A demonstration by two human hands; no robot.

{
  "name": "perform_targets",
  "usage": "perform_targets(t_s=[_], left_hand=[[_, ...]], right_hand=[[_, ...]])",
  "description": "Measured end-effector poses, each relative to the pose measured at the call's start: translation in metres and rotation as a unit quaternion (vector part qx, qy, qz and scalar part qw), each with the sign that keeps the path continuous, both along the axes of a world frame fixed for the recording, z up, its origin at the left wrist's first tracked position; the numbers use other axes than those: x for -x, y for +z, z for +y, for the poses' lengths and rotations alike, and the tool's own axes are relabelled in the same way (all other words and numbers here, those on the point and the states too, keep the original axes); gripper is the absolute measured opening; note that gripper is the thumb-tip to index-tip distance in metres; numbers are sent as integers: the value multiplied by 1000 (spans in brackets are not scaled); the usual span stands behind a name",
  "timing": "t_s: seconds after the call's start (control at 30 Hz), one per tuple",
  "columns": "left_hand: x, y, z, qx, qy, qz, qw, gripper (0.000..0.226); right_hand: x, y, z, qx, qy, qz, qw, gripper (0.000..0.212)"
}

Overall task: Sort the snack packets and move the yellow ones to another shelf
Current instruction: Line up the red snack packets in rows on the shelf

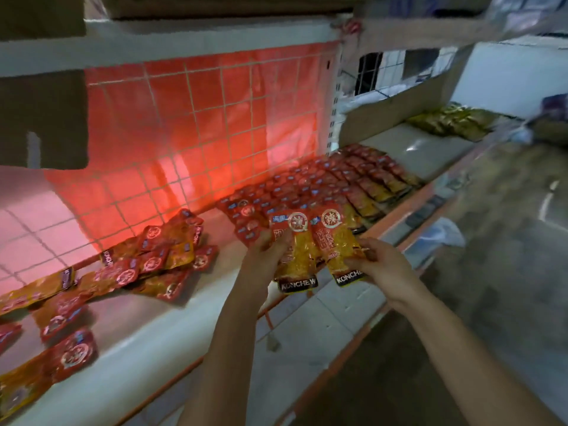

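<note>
While the left hand (270,244) grips one yellow packet (296,247) at frame centre, the right hand (373,265) pinches another packet (339,244), seemingly identical, above the shelf (147,321).

Red mesh-backed panel (199,124), brown cardboard box (43,118), grey concrete floor (507,272)

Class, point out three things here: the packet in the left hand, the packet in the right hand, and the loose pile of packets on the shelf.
Left-hand packet (296,250), head view, yellow middle.
Right-hand packet (333,241), head view, upper half.
Loose pile (159,259), head view, centre.
</note>
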State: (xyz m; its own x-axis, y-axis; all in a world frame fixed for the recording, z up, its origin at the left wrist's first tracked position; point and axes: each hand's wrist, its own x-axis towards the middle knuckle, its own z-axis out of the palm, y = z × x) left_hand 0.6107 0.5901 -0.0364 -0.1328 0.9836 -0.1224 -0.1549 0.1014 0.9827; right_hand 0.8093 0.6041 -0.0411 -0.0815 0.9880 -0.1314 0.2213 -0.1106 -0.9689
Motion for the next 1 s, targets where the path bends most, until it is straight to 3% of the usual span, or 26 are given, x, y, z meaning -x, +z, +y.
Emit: perform_targets(t_s=[0.17, 0.33, 0.4, 0.47, 0.73, 0.87, 1.0], left_hand=[[-94, 7, 37, 15, -60, 50, 997, 17], [-191, 4, 89, 48, -50, 25, 997, 42], [-222, -4, 113, 70, -48, 44, 995, 39], [-249, -8, 135, 72, -44, 57, 995, 22], [-306, -3, 231, 50, -25, 82, 995, 8], [-316, -8, 296, 51, -15, 114, 992, 9], [-321, -13, 359, 70, -12, 139, 988, 41]], right_hand=[[-94, -5, 22, -15, -55, 25, 998, 28], [-186, -13, 54, 66, -64, 121, 988, 29], [-221, -15, 68, 72, -54, 161, 983, 22], [-250, -14, 85, 69, -46, 156, 984, 14], [-317, -23, 192, 67, 0, 112, 991, 17], [-336, -22, 256, 62, -4, 81, 995, 24], [-352, -15, 321, 59, 14, 72, 996, 19]])
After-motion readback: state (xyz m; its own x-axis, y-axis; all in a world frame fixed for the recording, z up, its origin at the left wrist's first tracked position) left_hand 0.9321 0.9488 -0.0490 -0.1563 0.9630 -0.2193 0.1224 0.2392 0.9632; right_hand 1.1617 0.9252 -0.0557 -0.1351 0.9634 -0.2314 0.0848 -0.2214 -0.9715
